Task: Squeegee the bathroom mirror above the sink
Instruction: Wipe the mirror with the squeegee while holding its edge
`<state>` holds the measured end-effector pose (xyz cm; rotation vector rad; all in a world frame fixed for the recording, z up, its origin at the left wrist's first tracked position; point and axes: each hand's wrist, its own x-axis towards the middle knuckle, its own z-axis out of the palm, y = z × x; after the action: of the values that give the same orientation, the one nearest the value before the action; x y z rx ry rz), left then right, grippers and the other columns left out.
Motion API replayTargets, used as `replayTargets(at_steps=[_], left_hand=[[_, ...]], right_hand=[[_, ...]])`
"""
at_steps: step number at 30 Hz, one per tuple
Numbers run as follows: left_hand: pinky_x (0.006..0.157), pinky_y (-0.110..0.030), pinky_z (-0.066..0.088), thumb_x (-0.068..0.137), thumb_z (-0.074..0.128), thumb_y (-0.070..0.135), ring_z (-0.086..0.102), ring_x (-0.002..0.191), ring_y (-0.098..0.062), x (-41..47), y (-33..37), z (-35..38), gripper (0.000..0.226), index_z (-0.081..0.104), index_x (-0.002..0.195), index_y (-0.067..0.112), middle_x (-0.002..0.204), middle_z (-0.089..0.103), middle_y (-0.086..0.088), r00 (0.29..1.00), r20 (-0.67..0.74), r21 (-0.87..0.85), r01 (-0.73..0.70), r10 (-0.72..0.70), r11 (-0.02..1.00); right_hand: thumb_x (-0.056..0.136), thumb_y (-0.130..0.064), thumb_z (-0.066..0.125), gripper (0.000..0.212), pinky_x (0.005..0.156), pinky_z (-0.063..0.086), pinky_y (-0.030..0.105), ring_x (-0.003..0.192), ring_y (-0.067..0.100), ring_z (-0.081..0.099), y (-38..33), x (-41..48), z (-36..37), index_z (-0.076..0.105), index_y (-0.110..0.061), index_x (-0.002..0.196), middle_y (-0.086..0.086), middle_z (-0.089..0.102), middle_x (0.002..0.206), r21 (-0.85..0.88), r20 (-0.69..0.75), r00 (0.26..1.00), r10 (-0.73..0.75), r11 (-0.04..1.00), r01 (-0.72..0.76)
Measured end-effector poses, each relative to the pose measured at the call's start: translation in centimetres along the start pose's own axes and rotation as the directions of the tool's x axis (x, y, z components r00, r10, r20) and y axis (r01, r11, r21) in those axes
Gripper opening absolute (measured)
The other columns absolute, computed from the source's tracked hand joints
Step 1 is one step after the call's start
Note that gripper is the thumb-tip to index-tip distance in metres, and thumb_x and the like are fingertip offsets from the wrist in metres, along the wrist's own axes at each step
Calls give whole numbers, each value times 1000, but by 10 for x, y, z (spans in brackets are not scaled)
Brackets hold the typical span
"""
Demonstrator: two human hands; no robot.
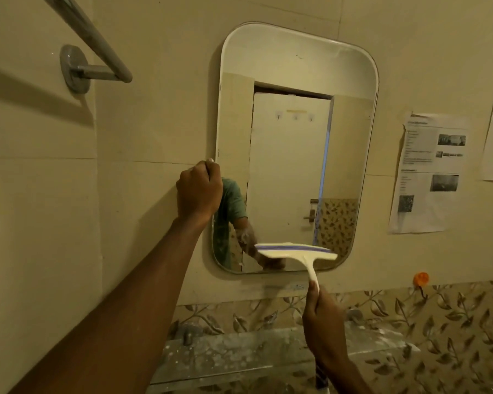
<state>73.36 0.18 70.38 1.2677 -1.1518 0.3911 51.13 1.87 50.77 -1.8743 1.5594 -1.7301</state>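
Observation:
A tall mirror point(293, 143) with rounded corners hangs on the beige tiled wall. My left hand point(199, 191) grips the mirror's left edge about halfway up, fingers curled around it. My right hand point(323, 319) holds the handle of a white squeegee point(296, 253) with a blue-striped blade. The blade lies roughly level against the lower part of the glass, close to the bottom edge. The glass reflects a white door, a green sleeve and an arm.
A chrome towel bar point(97, 46) juts from the wall at upper left. Printed paper sheets point(430, 172) are stuck to the wall right of the mirror. An orange hook point(421, 279) sits below them. A dusty glass shelf point(239, 356) runs under the mirror, over leaf-patterned tiles.

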Motion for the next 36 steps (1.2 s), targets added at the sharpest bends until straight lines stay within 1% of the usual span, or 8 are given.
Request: replayTargets(at_steps=[2, 6, 9, 11, 16, 28, 31, 36], left_hand=[[60, -23, 29, 102, 33, 25, 46, 59, -15, -2, 0, -1, 46, 65, 83, -1, 68, 53, -5, 1000, -1, 9, -4, 5, 1000], [61, -22, 31, 102, 34, 25, 49, 64, -15, -5, -3, 0, 46, 66, 85, -1, 73, 63, -12, 1000, -5, 11, -17, 17, 1000], [54, -20, 28, 102, 34, 25, 50, 63, -15, -6, -5, 2, 46, 67, 84, -1, 75, 66, -15, 1000, -10, 17, -22, 22, 1000], [59, -22, 31, 102, 34, 25, 51, 63, -16, -7, -5, 1, 45, 67, 84, 0, 76, 67, -16, 1000, -9, 8, -20, 20, 1000], [64, -25, 30, 102, 34, 24, 48, 68, -15, -10, -1, -1, 44, 67, 87, -1, 82, 68, -18, 1000, -5, 23, 1, -1, 1000], [62, -25, 29, 102, 33, 22, 48, 66, -18, -11, 1, -5, 46, 66, 85, -4, 78, 66, -19, 1000, 6, -3, 17, -17, 1000], [63, -27, 32, 102, 33, 23, 58, 70, -28, -10, 1, -4, 46, 66, 84, -4, 79, 67, -21, 1000, -2, -16, 2, -2, 1000], [53, -24, 31, 103, 31, 25, 61, 67, -26, -9, -2, -3, 50, 66, 79, -1, 70, 62, -14, 1000, -8, -61, 24, -24, 998]], right_hand=[[95, -45, 25, 44, 41, 41, 35, 44, 15, 49, 4, -3, -5, 49, -20, 67, 1, 51, 52, -22, 23, 1000, 13, 1000, -12], [100, -40, 30, 48, 39, 32, 29, 41, 14, 42, -30, 39, -23, 52, -13, 67, 7, 49, 51, 11, -40, 993, -112, 994, 113], [103, -36, 31, 48, 40, 38, 33, 46, 20, 49, -51, 74, -28, 56, -7, 74, 10, 55, 57, 49, -83, 987, -139, 988, 143], [104, -35, 30, 46, 41, 43, 35, 49, 23, 55, -45, 70, -23, 57, -9, 77, 9, 57, 58, 21, -73, 988, -134, 990, 136], [100, -36, 30, 40, 36, 30, 16, 41, 9, 45, 8, 3, 0, 50, -19, 70, -3, 50, 52, -21, -11, 999, -30, 999, 30], [102, -32, 35, 36, 38, 29, 17, 43, 10, 45, 32, -27, -6, 57, -16, 78, -1, 52, 54, -73, 113, 991, 76, 995, -68], [101, -35, 33, 38, 41, 34, 26, 43, 12, 46, 30, -29, -11, 57, -17, 78, 0, 52, 53, -48, 94, 991, 94, 995, -90], [102, -33, 33, 41, 38, 29, 19, 42, 9, 40, -27, 12, -28, 49, -19, 66, 3, 47, 53, 60, 3, 999, -40, 997, 39]])
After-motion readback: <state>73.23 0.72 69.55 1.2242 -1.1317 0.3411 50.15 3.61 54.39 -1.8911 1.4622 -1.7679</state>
